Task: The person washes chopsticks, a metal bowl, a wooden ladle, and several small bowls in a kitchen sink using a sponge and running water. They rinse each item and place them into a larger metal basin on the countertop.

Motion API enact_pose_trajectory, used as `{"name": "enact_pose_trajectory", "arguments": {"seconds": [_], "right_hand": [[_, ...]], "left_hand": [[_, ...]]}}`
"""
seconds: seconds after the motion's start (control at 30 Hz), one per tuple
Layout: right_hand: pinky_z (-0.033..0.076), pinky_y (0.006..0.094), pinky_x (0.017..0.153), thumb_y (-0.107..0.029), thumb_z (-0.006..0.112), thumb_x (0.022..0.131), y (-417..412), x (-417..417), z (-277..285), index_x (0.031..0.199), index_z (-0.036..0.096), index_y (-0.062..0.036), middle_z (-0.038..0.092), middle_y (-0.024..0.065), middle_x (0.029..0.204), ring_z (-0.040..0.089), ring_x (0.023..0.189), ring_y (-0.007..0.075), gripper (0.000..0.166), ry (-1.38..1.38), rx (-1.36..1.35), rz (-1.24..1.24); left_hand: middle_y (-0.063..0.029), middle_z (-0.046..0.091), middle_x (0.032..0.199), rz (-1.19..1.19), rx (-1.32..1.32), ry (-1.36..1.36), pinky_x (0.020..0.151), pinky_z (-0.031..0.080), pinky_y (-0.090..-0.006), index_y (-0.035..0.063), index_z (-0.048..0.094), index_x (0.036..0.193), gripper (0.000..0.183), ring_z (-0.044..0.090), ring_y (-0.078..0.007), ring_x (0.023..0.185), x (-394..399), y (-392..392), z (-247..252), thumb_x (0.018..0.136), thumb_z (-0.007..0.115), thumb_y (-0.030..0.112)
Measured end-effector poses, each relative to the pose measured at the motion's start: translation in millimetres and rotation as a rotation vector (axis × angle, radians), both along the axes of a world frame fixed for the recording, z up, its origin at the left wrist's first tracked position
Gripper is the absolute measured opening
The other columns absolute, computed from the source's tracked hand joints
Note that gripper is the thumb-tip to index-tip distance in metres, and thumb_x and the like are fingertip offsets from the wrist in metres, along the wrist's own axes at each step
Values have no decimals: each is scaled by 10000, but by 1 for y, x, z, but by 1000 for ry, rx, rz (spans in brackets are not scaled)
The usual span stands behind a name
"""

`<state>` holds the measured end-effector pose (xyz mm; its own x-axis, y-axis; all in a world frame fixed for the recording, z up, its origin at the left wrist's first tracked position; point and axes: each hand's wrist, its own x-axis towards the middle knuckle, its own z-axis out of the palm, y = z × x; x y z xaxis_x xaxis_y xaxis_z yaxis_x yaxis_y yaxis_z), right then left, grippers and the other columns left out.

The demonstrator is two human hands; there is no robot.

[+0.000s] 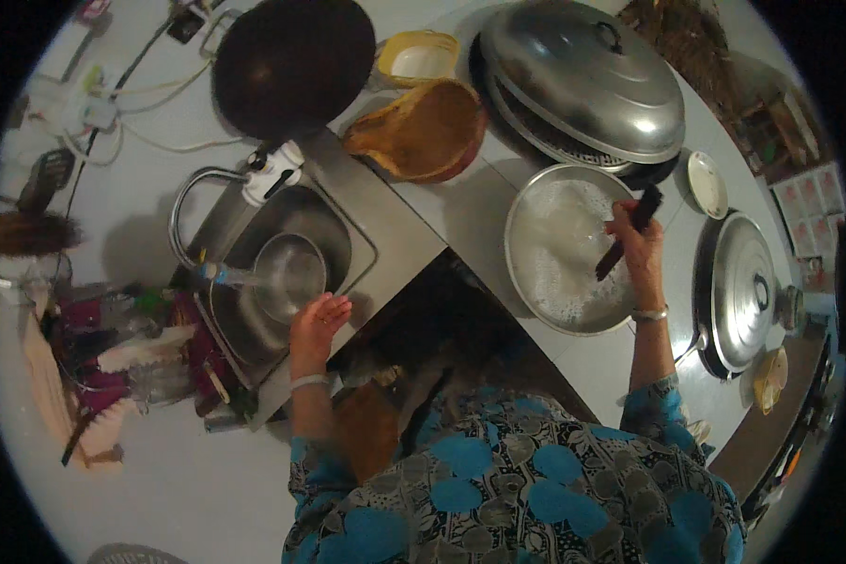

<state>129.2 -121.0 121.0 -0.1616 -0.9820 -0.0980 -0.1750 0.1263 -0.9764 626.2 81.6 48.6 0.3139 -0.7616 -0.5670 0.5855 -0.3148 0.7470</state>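
My right hand grips a dark brown stick-like tool over a wide metal basin. The tool's lower end is at the cloudy, foamy liquid in the basin. My left hand is at the front edge of the steel sink, fingers slightly apart, holding nothing that I can see. Just beyond it, a round metal bowl sits in the sink below the faucet's blue-banded outlet. A white unit is mounted at the base of the curved faucet.
Behind the sink stands a large dark wok, with a gourd-shaped brown scoop and a yellow container beside it. A big domed metal lid partly covers a pan at the back. Another lidded pan and a small plate are at the right.
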Motion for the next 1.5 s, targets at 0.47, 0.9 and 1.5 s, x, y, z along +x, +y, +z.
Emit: {"name": "enact_pose_trajectory", "arguments": {"seconds": [0.47, 0.9, 1.5], "right_hand": [[494, 250, 661, -169, 677, 872, 51, 406, -2, 1016, 621, 3, 639, 21, 813, 563, 735, 65, 230, -330, -76, 822], [446, 339, 910, -227, 614, 881, 97, 610, -165, 1327, 448, -2, 623, 135, 1143, 578, 1023, 187, 527, -388, 284, 1268], [84, 382, 1172, -97, 434, 897, 130, 669, -194, 1452, 197, 60, 242, 211, 1502, 150, 1431, 339, 624, -35, -393, 949]], "left_hand": [[-163, 618, 1103, 433, -98, -130, 883, 509, -395, 4, 560, 1121, 333, 617, -290, 1010, 110, 48, -17, 924, 572, 272], [-85, 553, 1159, 284, -180, -550, 903, 455, -362, 11, 465, 1221, 293, 567, -225, 1018, 211, -13, -113, 967, 460, 156], [-98, 312, 1474, 347, -430, -158, 1102, 283, -370, 37, 240, 1454, 650, 338, -225, 1332, 189, -13, -116, 998, 328, 492]]}}
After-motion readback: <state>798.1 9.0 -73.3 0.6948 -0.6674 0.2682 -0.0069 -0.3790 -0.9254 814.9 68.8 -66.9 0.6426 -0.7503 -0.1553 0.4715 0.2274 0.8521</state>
